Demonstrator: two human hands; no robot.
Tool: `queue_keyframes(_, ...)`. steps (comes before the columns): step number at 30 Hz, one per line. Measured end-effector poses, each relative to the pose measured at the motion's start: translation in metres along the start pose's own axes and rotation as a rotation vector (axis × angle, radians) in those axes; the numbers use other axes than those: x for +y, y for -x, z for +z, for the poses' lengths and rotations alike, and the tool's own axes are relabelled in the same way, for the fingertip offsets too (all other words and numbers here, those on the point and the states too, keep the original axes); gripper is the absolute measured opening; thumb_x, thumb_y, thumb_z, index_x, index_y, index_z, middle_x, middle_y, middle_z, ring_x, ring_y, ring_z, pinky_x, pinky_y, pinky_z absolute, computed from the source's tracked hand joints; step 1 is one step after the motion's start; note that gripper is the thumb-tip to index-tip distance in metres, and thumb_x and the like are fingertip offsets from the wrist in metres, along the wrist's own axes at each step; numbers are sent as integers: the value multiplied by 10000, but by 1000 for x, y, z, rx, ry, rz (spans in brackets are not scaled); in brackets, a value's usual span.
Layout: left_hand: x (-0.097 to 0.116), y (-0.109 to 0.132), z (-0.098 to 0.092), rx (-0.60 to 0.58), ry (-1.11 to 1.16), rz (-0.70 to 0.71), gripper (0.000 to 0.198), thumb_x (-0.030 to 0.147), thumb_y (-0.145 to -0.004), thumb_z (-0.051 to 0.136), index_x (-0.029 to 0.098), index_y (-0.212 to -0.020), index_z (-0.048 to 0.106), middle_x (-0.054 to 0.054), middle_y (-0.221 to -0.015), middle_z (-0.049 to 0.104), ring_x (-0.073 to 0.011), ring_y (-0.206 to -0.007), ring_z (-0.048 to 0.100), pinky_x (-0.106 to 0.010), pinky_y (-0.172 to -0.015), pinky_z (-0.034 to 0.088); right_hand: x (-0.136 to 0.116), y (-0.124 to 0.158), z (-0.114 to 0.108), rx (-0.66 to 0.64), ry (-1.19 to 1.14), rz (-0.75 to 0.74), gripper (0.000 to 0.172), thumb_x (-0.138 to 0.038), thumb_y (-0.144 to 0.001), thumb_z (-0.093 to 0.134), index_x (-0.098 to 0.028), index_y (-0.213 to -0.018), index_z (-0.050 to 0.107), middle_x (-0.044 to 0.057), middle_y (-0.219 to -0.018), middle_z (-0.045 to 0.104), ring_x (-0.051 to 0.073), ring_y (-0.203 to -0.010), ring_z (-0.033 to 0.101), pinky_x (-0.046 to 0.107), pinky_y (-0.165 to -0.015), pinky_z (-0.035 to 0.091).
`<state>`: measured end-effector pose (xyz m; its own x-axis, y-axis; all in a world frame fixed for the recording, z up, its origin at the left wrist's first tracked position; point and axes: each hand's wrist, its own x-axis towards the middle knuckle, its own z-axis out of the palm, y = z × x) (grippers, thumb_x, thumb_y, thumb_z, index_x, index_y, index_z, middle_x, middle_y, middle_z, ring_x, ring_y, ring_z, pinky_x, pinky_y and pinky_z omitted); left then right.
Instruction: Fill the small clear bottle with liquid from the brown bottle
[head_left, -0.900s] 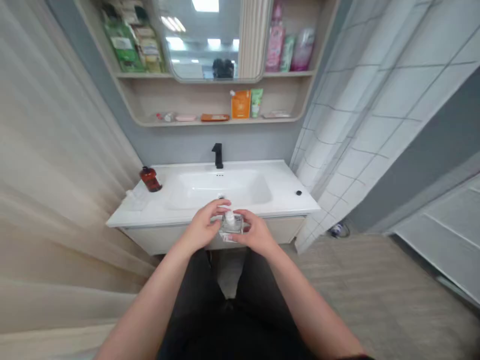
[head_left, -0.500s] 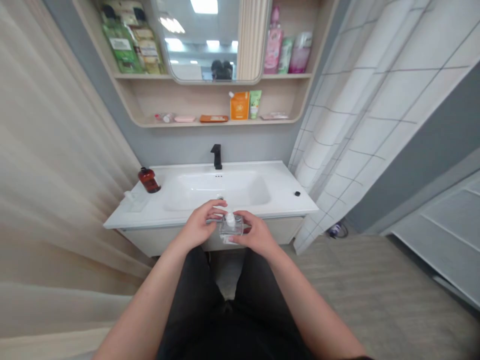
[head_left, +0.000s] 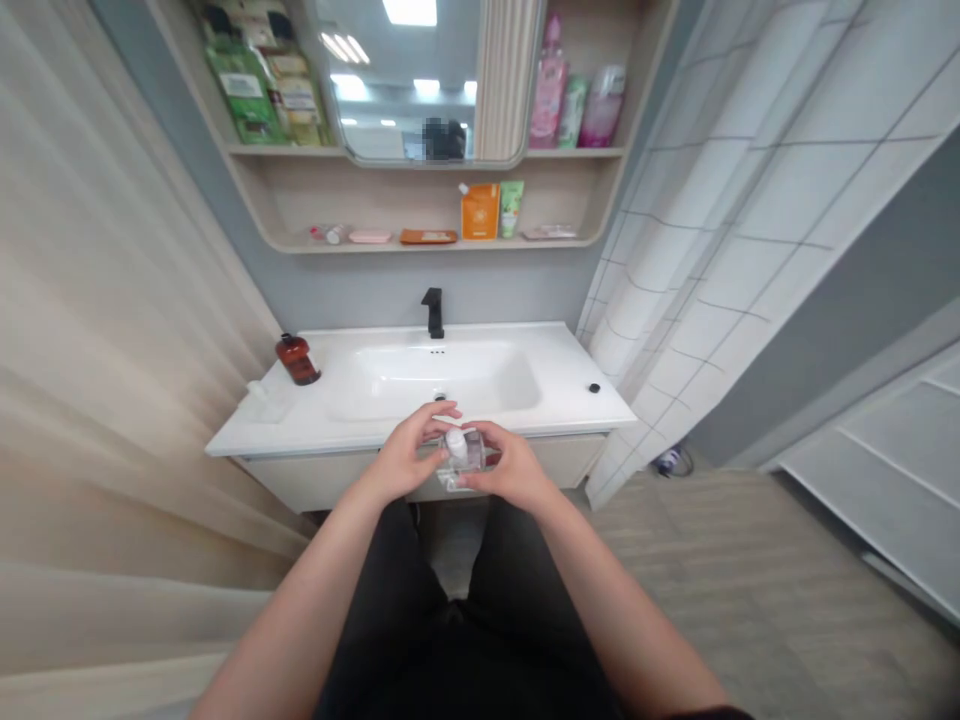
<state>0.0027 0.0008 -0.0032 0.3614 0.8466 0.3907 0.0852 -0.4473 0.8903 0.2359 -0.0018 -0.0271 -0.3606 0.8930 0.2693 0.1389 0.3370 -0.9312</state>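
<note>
A small clear bottle (head_left: 472, 452) with a white top (head_left: 455, 441) is held in front of the sink's edge, tilted a little to the left. My right hand (head_left: 511, 468) wraps the bottle's right side, thumb low and fingers behind. On the other side, my left hand (head_left: 409, 452) curls round the white top, its thumb against the left of the bottle. The left fingertips reach over the top, and their exact contact is partly hidden.
A white sink (head_left: 442, 380) with a black faucet (head_left: 434, 312) lies ahead. An amber bottle (head_left: 298, 360) and a translucent item (head_left: 264, 403) stand on the left counter; a small black cap (head_left: 594, 388) lies right. Toiletries fill a mirrored shelf (head_left: 450, 247) above.
The bottle's white top has tipped left and downward toward my left hand. My left thumb has moved in against the bottle. My right hand keeps its grip.
</note>
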Motion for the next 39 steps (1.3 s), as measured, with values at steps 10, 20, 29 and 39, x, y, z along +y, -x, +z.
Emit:
queue_keyframes(10, -14, -4, 20, 275, 123, -114, 718, 331, -731, 983, 222, -1383, 702, -24, -966, 781, -238, -1015, 790, -429, -1072, 591, 5, -4, 6, 22, -114, 4, 845, -465, -643, 1050, -299, -1383, 678, 67, -1345, 770, 287, -1133, 744, 411, -941, 607)
queue_keyframes(20, -37, 1, 7, 11, 75, -124, 681, 432, -917, 863, 228, -1524, 632, -132, -1229, 840, -327, -1442, 668, -517, -1259, 470, 39, -2, 1, -59, -243, 106, 1003, -409, -610, 1067, -321, -1488, 590, 66, -1306, 754, 269, -1147, 729, 370, -914, 593)
queue_keyframes(29, -123, -39, -116, 113, -980, -454, 607, 528, -1030, 593, 190, -1532, 632, -146, -1480, 738, -352, -1377, 689, -468, -1207, 495, 113, -82, -99, 539, 265, 173, 799, -588, -678, 920, -230, -1338, 647, 99, -1199, 800, 309, -1054, 757, 455, -970, 598)
queue_keyframes(39, -177, -45, -132, -15, -1105, -623, 632, 660, -1068, 404, 225, -1356, 760, -131, -1419, 770, -353, -1347, 680, -435, -1115, 518, 180, -192, -222, 933, 689, 375, 687, -444, -713, 930, -200, -1257, 590, 226, -1292, 749, 325, -1126, 700, 436, -972, 524)
